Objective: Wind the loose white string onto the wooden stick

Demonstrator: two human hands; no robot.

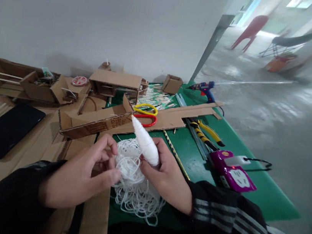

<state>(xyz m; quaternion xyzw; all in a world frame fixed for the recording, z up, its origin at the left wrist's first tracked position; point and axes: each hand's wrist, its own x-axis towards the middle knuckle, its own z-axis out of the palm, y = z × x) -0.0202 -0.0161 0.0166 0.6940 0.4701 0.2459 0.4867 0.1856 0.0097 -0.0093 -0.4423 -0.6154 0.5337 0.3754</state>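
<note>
My right hand (168, 175) grips the wide lower end of a cone (146, 143) wrapped in white string. The cone leans with its narrow tip up and to the left. A loose heap of white string (139, 198) lies beneath and between my hands. At the left edge of the heap, my left hand (84, 172) has its fingers curled against the white string, with thumb and forefinger a little apart. Just beyond the cone's tip are scissors with yellow and red handles (146, 121); their blades are hidden by cardboard.
Cardboard boxes (115, 78) and a black tablet-like slab (5, 130) occupy the left and back. At right on the green table (266, 198) are a blue glue gun (205, 88), yellow-black pliers (206, 133) and a purple power strip (232, 170) with a cord.
</note>
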